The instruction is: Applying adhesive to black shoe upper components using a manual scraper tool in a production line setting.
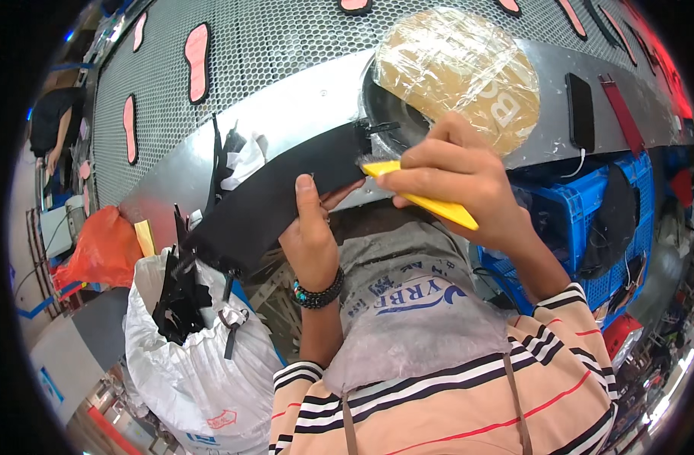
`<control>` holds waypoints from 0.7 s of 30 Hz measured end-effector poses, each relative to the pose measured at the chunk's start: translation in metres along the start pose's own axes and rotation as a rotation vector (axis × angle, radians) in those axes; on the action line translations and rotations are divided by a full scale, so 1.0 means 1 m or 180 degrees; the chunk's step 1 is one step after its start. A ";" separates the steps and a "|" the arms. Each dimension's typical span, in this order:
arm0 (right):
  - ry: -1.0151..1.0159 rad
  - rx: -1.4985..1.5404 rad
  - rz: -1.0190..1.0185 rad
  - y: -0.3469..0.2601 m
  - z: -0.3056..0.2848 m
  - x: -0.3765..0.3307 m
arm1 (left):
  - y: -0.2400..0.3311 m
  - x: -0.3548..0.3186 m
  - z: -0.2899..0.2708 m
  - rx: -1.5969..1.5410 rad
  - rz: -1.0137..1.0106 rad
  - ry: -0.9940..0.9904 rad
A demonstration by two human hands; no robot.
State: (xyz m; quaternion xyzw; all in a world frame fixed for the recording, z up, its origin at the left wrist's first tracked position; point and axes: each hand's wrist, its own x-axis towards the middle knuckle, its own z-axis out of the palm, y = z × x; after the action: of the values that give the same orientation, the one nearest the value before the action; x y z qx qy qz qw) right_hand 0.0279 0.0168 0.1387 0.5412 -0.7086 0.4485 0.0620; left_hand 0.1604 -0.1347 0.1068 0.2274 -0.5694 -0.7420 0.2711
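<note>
Grey honeycomb mesh (278, 53) arcs from ten to one o'clock. Toward ten o'clock, a curved black sheet (267, 193) extends from the left hand (313, 239), clamped between thumb and fingers; the right hand (464, 171) grips a flat yellow tool (441, 209), its tip near the sheet's two-o'clock end.

Sack (195, 379) and strip (286, 182) left of crate (555, 201)

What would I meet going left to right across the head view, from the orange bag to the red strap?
Orange bag → black sheet held in the left hand → yellow tool held in the right hand → phone → red strap.
</note>
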 end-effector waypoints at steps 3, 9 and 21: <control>0.0235 0.0238 0.0156 -0.004 -0.008 -0.006 | -0.003 0.006 0.011 -0.0165 0.0035 0.0080; 0.1163 0.0569 0.0957 0.011 0.005 -0.013 | -0.006 0.008 0.030 -0.0530 0.0129 0.0359; 0.1603 0.0255 0.0569 0.019 0.005 -0.011 | -0.013 0.015 0.046 -0.0831 -0.0076 0.0465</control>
State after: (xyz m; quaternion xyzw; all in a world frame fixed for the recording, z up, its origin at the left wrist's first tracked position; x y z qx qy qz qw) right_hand 0.0192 0.0213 0.1185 0.3498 -0.6975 0.6004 0.1751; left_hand 0.1182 -0.1088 0.1056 0.2503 -0.4441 -0.7944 0.3301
